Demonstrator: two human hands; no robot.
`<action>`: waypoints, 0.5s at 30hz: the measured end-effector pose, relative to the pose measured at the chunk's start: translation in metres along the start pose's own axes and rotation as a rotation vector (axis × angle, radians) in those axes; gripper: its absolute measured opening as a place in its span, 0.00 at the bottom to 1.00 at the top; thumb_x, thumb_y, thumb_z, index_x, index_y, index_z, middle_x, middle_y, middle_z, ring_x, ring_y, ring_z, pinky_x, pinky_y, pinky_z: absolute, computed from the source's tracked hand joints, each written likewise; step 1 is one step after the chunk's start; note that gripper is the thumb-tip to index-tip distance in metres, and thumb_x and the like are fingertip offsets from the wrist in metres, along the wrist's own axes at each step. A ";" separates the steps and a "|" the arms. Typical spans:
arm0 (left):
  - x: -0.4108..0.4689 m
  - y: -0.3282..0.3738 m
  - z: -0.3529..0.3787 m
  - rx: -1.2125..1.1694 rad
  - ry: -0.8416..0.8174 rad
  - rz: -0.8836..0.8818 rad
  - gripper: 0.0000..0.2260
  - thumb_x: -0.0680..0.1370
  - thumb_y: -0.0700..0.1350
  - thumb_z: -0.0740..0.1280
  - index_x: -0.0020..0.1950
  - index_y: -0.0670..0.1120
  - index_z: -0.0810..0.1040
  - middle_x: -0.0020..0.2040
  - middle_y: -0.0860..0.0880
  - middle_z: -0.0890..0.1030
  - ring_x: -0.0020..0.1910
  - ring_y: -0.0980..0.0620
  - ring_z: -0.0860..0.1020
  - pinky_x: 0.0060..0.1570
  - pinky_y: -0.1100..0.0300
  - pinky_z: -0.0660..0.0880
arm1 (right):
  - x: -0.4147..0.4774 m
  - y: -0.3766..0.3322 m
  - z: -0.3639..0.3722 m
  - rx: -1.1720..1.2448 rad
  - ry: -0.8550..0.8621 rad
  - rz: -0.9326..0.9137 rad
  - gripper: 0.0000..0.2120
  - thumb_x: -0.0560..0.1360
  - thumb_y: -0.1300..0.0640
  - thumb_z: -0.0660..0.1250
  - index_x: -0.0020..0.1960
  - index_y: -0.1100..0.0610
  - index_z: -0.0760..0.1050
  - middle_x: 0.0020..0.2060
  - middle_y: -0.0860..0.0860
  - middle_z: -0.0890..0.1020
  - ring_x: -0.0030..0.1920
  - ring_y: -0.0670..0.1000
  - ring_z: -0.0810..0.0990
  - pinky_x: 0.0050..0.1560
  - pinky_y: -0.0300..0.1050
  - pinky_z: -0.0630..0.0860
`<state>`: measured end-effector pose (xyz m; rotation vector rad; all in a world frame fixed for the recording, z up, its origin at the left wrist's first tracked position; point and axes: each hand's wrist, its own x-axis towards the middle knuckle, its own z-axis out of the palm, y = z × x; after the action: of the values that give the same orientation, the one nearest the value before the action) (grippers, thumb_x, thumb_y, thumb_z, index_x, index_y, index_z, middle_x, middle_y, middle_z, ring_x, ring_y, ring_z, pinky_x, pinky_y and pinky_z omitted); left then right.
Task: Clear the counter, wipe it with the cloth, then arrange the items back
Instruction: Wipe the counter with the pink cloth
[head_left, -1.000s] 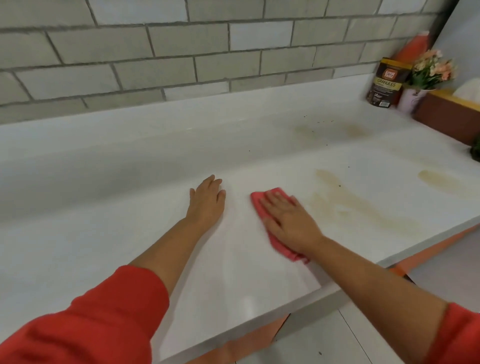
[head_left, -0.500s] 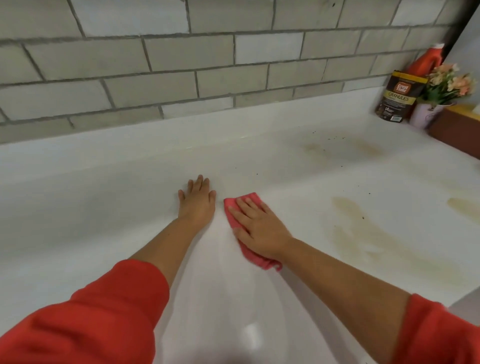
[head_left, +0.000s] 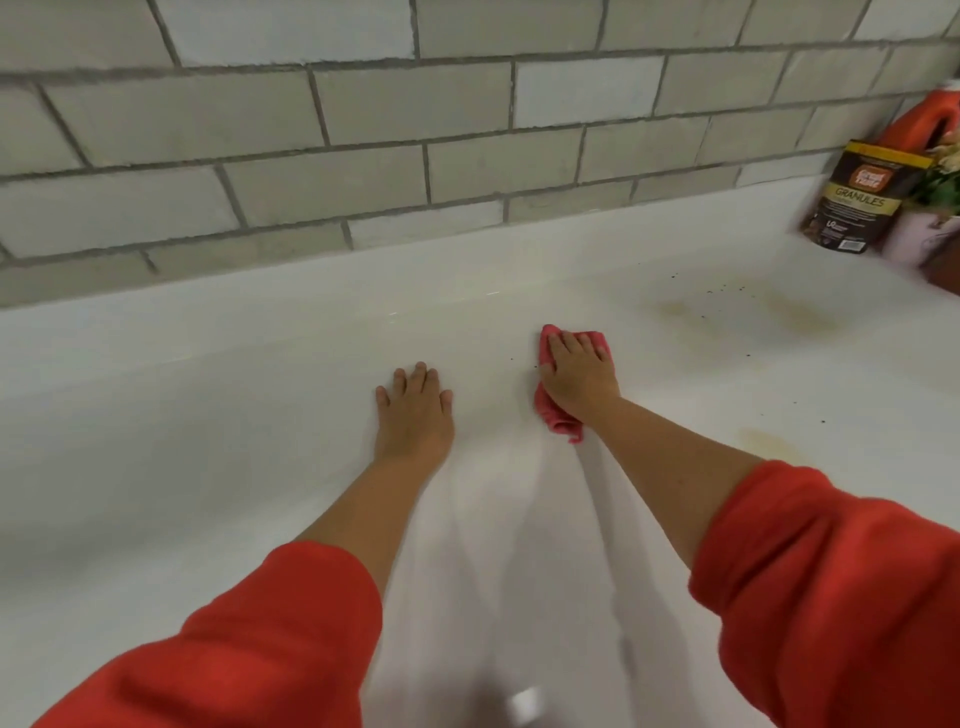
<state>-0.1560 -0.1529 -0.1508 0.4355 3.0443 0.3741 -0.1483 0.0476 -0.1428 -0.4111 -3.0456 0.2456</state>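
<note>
Wiping step: right hand (head_left: 579, 376) flat, fingers straight, pressing pink cloth (head_left: 556, 418) onto table (head_left: 208, 415); left hand (head_left: 415, 410) just to its left, flat, empty, bracing. Best practice: keep even palm pressure and sweep rightward, toward yellowish stains (head_left: 771, 444) and dark specks (head_left: 709, 294) lying beyond the right hand.

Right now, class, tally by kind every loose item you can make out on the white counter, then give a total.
Cloth: 1
Granules pouch: 1
Orange bottle: 1
Flower pot: 1
Total: 4
A dark shape at the right edge is cut off and not counted.
</note>
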 end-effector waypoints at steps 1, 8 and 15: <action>0.001 -0.001 0.001 0.001 0.001 0.003 0.22 0.83 0.48 0.45 0.76 0.43 0.53 0.78 0.47 0.52 0.77 0.45 0.48 0.74 0.47 0.45 | 0.006 -0.004 -0.001 0.015 -0.001 -0.058 0.24 0.81 0.53 0.48 0.76 0.56 0.55 0.75 0.51 0.61 0.74 0.52 0.57 0.76 0.49 0.48; 0.003 -0.001 0.004 -0.005 0.026 0.002 0.22 0.83 0.47 0.46 0.76 0.43 0.53 0.78 0.47 0.52 0.77 0.45 0.48 0.74 0.46 0.46 | -0.020 -0.019 -0.006 0.112 -0.170 -0.473 0.23 0.80 0.58 0.52 0.75 0.51 0.58 0.75 0.46 0.59 0.76 0.46 0.53 0.74 0.39 0.45; 0.000 0.000 0.002 -0.014 0.014 0.004 0.22 0.83 0.47 0.46 0.76 0.43 0.53 0.78 0.47 0.52 0.77 0.45 0.48 0.74 0.47 0.45 | -0.084 0.068 -0.022 0.110 -0.099 -0.654 0.32 0.76 0.40 0.48 0.71 0.59 0.66 0.70 0.52 0.67 0.72 0.50 0.63 0.71 0.30 0.47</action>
<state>-0.1561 -0.1519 -0.1524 0.4405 3.0530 0.4008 -0.0484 0.0929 -0.1352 0.6119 -3.0309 0.3919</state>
